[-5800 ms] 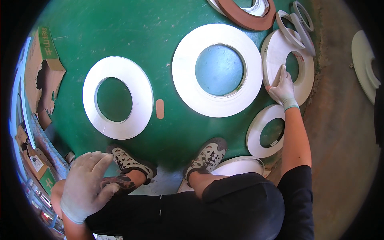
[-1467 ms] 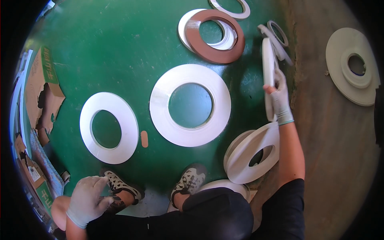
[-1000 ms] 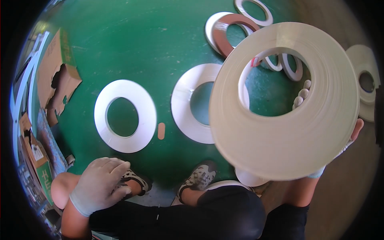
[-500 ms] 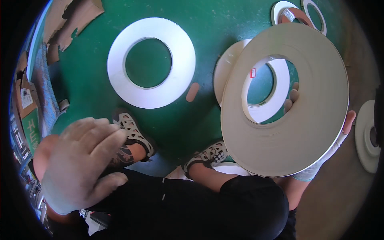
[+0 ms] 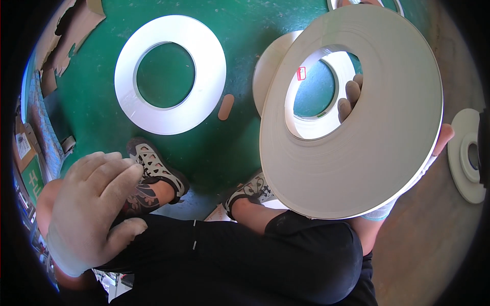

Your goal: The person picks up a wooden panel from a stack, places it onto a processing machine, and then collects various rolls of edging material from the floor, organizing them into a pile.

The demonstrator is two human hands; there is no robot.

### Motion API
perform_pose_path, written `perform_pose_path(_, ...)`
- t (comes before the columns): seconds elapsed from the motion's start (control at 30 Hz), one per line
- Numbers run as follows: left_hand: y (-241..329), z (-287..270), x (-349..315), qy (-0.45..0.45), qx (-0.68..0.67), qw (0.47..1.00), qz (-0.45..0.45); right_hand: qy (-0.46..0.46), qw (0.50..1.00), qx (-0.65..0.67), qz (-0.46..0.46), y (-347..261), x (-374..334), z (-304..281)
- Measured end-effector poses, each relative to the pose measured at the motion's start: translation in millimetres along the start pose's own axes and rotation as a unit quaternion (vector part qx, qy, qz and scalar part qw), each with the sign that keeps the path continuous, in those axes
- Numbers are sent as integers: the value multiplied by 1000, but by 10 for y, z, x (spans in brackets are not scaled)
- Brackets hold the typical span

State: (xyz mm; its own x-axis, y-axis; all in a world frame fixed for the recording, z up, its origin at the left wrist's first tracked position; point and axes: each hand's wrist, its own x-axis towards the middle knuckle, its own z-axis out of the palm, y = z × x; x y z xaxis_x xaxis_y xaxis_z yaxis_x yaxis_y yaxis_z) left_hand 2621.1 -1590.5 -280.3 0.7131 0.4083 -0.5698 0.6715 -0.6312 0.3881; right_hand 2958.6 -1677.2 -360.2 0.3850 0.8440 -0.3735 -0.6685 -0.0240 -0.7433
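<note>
I have the big pale ring (image 5: 357,163) filling the right half of the frame, tilted, its broad flat face toward my camera. It looks clear of the floor, above the lower-right knee, though its underside is hidden from me. A small red-edged label (image 5: 301,73) shows on the inner wall of its hole.

The right hand (image 5: 352,93) is closed around the band of this ring: gloved fingertips come through the hole, the thumb sits out by the right-hand edge, and the palm is hidden behind. The left hand (image 5: 94,209), also gloved, is at lower left, loosely open with its back to me and nothing visible in it (I cannot tell whether it touches the knee below).

I judge the step in hand to be holding the ring up on one side only. To my mind, the next move calls for a steady grip and level handling, since so wide a ring could tip; the free left hand could take the far edge.

Behind the held ring, a second ring (image 5: 270,66) is partly covered from view. A white ring (image 5: 210,76) lies flat at upper left of centre on the green floor (image 5: 240,30), with a tan oval piece (image 5: 226,107) just beside it. Farther out, I see torn cardboard (image 5: 81,25) at upper left and a pale disc (image 5: 462,186) at the right edge.
</note>
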Motion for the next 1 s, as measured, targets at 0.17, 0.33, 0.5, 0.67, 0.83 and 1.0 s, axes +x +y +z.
perform_pose_path(0.17,30,-102,117,10,20,1000,18,11,1000,6,-10,-97,-93,-101)
perform_pose_path(0.33,164,-180,-68,30,40,999,9,-60,997,33,19,-45,-16,-503)
perform_pose_path(0.5,78,-151,32,-84,7,996,27,-157,986,53,-20,-329,-321,-1395)
perform_pose_path(0.67,54,-115,63,-98,21,995,16,109,956,-248,-108,-629,-999,-1776)
perform_pose_path(0.83,77,-3,42,-26,15,1000,-11,280,847,-452,23,-610,-1465,-2552)
perform_pose_path(1.0,35,111,86,-23,-21,999,-26,231,716,-645,135,-57,-1672,-3609)
